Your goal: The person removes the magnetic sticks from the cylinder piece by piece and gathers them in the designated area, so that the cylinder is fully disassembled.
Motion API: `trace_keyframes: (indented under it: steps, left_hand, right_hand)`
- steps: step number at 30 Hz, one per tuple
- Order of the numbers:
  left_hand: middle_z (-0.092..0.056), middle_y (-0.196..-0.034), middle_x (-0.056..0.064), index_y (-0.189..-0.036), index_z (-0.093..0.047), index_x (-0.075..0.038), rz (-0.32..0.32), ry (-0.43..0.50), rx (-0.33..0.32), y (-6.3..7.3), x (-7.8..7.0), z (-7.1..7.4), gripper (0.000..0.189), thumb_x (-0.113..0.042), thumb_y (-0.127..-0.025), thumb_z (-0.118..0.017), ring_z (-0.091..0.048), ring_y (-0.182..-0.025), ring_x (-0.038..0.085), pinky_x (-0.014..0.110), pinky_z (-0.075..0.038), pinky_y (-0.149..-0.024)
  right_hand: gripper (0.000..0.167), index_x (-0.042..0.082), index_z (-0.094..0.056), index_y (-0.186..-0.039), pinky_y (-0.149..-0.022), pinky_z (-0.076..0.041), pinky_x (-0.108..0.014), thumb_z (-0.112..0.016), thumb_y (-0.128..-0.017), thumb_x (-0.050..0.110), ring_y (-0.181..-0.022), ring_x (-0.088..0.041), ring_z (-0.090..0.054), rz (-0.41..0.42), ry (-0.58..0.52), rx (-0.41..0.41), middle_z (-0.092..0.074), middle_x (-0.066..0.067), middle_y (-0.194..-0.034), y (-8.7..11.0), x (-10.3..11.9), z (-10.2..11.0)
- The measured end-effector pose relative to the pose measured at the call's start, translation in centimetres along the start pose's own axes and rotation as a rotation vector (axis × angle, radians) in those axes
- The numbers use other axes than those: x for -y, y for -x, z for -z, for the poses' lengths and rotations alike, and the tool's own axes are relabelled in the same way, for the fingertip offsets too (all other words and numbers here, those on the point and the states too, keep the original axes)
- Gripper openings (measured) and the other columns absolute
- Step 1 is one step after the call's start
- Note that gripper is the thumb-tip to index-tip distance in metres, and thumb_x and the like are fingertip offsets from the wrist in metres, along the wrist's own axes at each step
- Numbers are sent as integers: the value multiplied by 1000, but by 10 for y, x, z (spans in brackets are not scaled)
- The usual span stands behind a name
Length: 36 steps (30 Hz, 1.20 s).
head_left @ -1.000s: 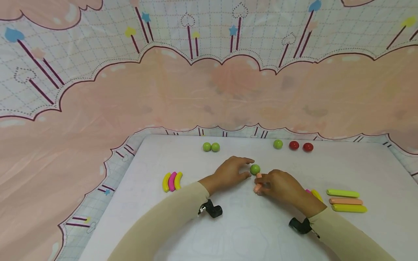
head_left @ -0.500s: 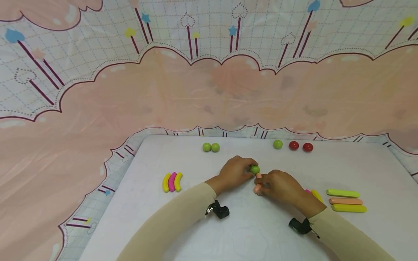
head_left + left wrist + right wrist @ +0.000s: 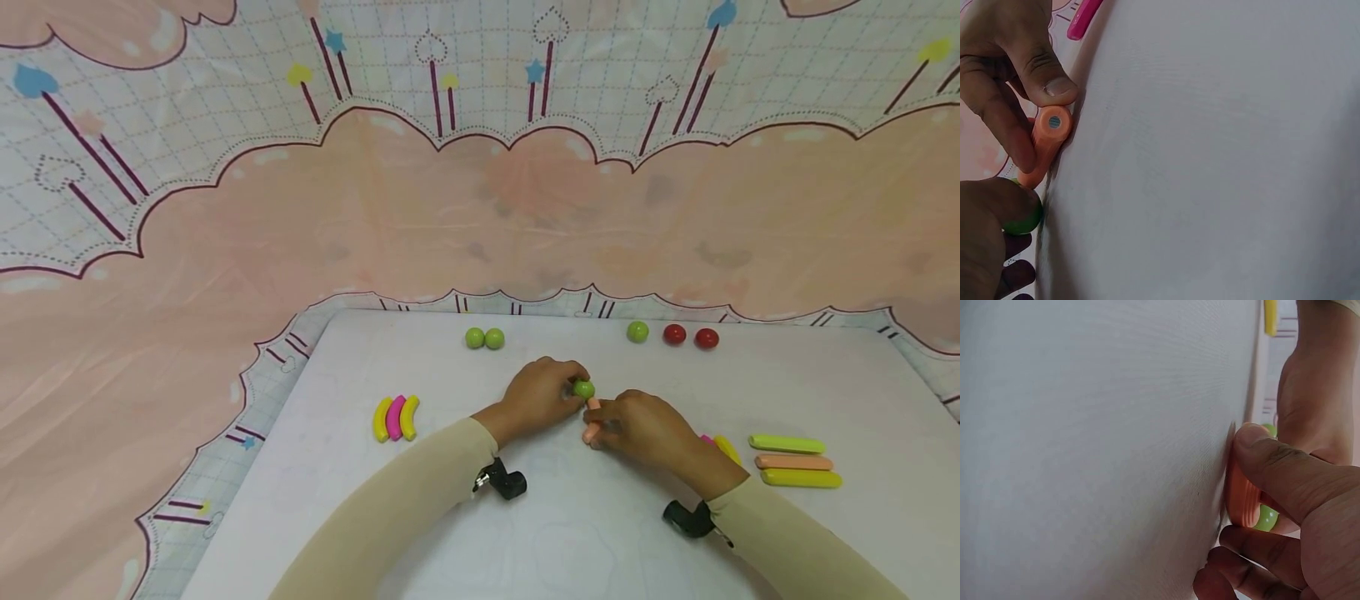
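Between finger and thumb, my left hand (image 3: pixel 538 398) holds a green ball (image 3: pixel 584 389) near the middle of the white table. My right hand (image 3: pixel 647 427) pinches a short orange rod (image 3: pixel 592 432) just below it. The rod's far end meets the ball. In the left wrist view, a small silvery disc shows in the near end of the orange rod (image 3: pixel 1046 150), and the left thumb covers part of the green ball (image 3: pixel 1024 220). From the right wrist, the green ball (image 3: pixel 1267 519) appears partly hidden behind the rod (image 3: pixel 1242 495).
Two green balls (image 3: pixel 484 338) sit at the back. Another green ball (image 3: pixel 637 332) and two red balls (image 3: pixel 690 336) stand farther right. Yellow and pink curved pieces (image 3: pixel 396 418) lie at left; others (image 3: pixel 726 449) are partly hidden by the right wrist. Straight rods (image 3: pixel 795 462) lie at right.
My left hand has moved right and taken hold of the green ball, which has since shifted very slightly left. My right hand stays in place with the orange rod.
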<state>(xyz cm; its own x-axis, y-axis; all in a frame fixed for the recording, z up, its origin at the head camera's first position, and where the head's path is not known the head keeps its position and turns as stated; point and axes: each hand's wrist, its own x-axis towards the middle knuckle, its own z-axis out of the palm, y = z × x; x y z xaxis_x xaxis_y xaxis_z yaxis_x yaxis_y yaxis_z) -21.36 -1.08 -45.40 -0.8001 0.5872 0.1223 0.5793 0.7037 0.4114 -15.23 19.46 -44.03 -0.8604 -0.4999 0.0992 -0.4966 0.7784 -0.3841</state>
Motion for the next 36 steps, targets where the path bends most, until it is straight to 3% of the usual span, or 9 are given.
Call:
trace_keyframes:
  steps: [3, 7, 10, 14, 18, 26, 36]
  left_hand:
    - [-75, -110, -8, -126, -72, -20, 12, 2, -14, -1, 2, 1, 31, -26, -95, -76, -65, -100, 11, 26, -53, -88]
    - [-76, -116, -7, -128, -71, -21, 74, 37, -65, -2, 6, 7, 34, -28, -95, -77, -66, -105, 13, 29, -54, -89]
    - [-75, -123, -6, -131, -69, -21, 118, 71, -99, -3, 11, 17, 36, -29, -96, -76, -65, -111, 15, 32, -55, -93]
    - [-74, -126, -5, -131, -69, -20, 124, 86, -138, -3, 22, 32, 35, -29, -98, -74, -64, -116, 18, 35, -54, -98]
    - [-75, -122, -1, -127, -70, -16, 126, 98, -193, -3, 36, 46, 32, -25, -97, -76, -65, -115, 22, 38, -53, -100]
    - [-75, -123, 5, -130, -68, -11, 218, 139, -264, 8, 72, 72, 38, -21, -94, -77, -65, -115, 28, 43, -53, -98]
    - [-72, -129, 10, -132, -64, -12, 360, 164, -261, 33, 113, 91, 39, -24, -96, -73, -61, -124, 32, 50, -48, -108]
  right_hand:
    - [35, 17, -84, -112, -62, -45, -24, -89, -82, 34, -73, -5, -53, -1, -6, 1, -81, -2, -110, 0, 1, 0]
    - [35, 17, -84, -111, -63, -47, -25, -89, -82, 35, -74, -6, -55, -7, 0, -2, -80, -4, -115, 0, 1, 0]
    - [35, 17, -84, -110, -64, -49, -26, -89, -81, 36, -74, -6, -56, -12, 14, -8, -80, -4, -115, 1, 0, 0]
    - [36, 17, -84, -110, -65, -50, -27, -90, -81, 36, -75, -6, -57, -15, 19, -8, -80, -3, -115, 1, 0, 0]
    - [35, 18, -84, -111, -67, -51, -28, -89, -81, 36, -77, -7, -58, -19, 10, -4, -80, -2, -114, 1, -1, 0]
    - [36, 17, -83, -113, -71, -55, -32, -88, -83, 36, -83, -11, -64, -13, 4, -4, -79, -4, -120, 1, -1, -1]
    - [36, 17, -83, -113, -70, -54, -30, -89, -82, 34, -83, -11, -63, -17, -3, -10, -78, -4, -120, 1, 1, 0]
